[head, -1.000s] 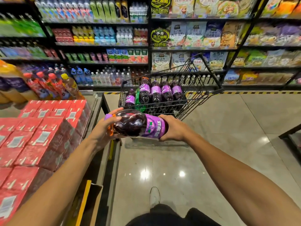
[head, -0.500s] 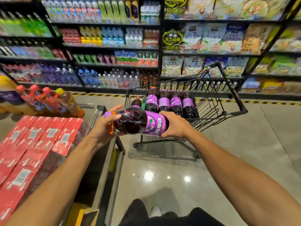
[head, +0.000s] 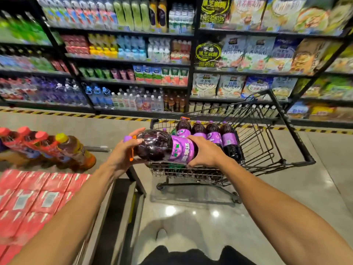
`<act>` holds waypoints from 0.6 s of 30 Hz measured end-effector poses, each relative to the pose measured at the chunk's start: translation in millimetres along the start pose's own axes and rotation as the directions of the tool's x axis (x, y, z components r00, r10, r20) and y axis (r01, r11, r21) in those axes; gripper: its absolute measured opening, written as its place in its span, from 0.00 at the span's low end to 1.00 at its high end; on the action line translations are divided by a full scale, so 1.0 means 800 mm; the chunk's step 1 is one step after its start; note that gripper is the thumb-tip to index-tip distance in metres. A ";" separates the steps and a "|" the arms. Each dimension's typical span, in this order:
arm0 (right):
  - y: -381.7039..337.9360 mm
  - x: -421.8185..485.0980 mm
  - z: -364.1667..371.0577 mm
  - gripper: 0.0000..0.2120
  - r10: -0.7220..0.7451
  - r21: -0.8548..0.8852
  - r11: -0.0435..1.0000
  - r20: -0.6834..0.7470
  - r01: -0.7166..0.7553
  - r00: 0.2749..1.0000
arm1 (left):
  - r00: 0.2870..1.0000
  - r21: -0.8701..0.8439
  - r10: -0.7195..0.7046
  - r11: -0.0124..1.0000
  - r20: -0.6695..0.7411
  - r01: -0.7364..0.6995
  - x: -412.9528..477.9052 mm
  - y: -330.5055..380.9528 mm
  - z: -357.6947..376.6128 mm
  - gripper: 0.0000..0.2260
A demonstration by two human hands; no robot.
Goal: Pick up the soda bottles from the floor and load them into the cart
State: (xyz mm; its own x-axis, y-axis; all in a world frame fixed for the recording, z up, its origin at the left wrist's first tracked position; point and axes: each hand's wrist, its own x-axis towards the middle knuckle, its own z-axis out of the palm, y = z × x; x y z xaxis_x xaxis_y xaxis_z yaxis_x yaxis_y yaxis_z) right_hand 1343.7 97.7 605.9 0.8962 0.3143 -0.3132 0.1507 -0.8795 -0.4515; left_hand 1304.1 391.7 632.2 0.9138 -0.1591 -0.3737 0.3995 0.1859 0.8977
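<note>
Store shelving (head: pixel 133 60) stocked with drinks and bagged goods fills the far background, and yellow-and-black hazard tape (head: pixel 57 113) runs along its base on the grey glossy floor (head: pixel 191 217).

At the near left, a stack of red cartons (head: pixel 38 197) sits on a low display. Just beyond it stands a row of tea bottles (head: pixel 72 150) with red and yellow caps, blurred in this view.

The left hand (head: pixel 122 155) grips the neck end of the soda bottle (head: pixel 158 146). The thumb lies over the top of the shoulder and the fingers curl underneath, beside the purple cap and the orange carry loop. The soda bottle is held horizontally between both hands, cap to the left. It is off the floor and overlaps the near left corner of the cart (head: pixel 267 150) in this view. Whether it touches the rim cannot be determined.

The right hand (head: pixel 206 152) grips the base end. Its fingers curl close together over the purple label.

Four purple-labelled loaded bottles (head: pixel 214 134) stand upright in a row inside the wire basket, along its left side. The right part of the basket shows bare wire. The black push handle (head: pixel 292 131) runs along the far right of the cart.
</note>
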 end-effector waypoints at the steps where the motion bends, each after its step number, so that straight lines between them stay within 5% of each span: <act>1: -0.002 0.015 -0.002 0.54 -0.001 0.000 1.000 -0.003 0.001 1.000 | 1.000 -0.009 -0.005 1.000 0.003 0.005 0.014 0.007 -0.007 0.35; 18: 0.023 0.195 -0.062 0.49 -0.047 -0.029 0.998 0.072 0.049 0.996 | 0.996 -0.057 -0.051 0.997 -0.069 0.047 0.180 0.057 -0.037 0.32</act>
State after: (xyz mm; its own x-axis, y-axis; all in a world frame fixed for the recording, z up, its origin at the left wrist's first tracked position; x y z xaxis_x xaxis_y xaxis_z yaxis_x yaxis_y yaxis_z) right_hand 1507.4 113.1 590.3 0.8559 0.3799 -0.3509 0.2062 -0.8729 -0.4421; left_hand 1456.0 406.1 612.7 0.8953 -0.1010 -0.4338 0.4452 0.2336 0.8644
